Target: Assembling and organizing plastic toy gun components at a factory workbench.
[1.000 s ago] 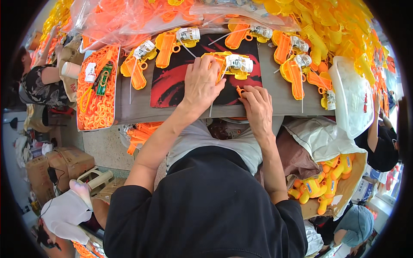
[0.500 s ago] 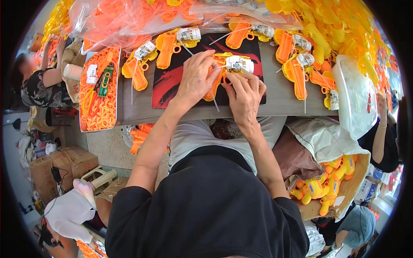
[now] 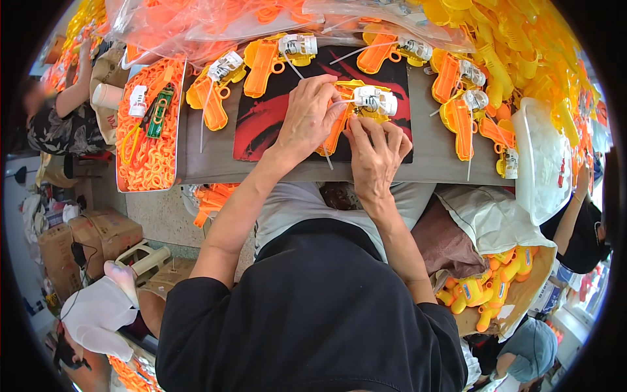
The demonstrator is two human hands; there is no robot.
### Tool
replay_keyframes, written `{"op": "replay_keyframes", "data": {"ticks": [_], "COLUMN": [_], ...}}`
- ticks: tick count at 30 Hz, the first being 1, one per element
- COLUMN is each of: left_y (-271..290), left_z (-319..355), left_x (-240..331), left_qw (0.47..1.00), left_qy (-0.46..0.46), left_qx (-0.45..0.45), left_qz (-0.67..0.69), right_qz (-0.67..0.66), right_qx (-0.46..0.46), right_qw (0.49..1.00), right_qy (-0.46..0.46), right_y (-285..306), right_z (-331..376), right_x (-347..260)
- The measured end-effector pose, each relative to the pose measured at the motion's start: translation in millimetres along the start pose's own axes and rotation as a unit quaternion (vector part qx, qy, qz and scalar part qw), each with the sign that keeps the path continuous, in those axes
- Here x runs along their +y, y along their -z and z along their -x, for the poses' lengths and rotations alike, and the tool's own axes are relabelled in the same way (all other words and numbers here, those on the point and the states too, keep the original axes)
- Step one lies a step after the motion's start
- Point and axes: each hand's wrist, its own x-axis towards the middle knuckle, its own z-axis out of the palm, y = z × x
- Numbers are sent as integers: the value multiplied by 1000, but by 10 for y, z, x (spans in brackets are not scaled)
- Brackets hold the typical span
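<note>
Head view | box of orange pieces [image 3: 149, 157] left, white tub [image 3: 537, 176] right | toy gun [image 3: 375, 100] on the mat [image 3: 261, 127], partly behind my fingers | my left hand [image 3: 305, 117] closed around its handle; my right hand [image 3: 375, 157] curled, fingertips at its near edge, grip unclear

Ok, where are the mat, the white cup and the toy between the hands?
Mat [image 3: 261, 134], head view: on its bare, red-marked left part.
Cup [image 3: 108, 97], head view: on its side wall.
Toy [image 3: 373, 100], head view: on its white cylindrical part.
</note>
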Motion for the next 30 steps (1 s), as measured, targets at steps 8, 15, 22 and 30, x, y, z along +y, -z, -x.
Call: {"op": "replay_keyframes", "data": {"ticks": [8, 15, 22, 30], "left_y": [-20, -15, -10, 165], "left_z": [-48, -171, -306, -14], "left_x": [16, -144, -112, 308], "left_qw": [999, 993, 996, 991], "left_qy": [2, 44, 4, -10], "left_qx": [18, -76, -90, -127], "left_qz": [28, 76, 13, -37], "right_qz": [8, 2, 151, -72], "right_qx": [-26, -86, -80, 87], "right_qw": [999, 967, 979, 993], "right_qy": [34, 240, 114, -43], "right_y": [31, 155, 61, 602], "right_z": [-32, -169, 100, 74], "right_x": [131, 383, -103, 627]}}
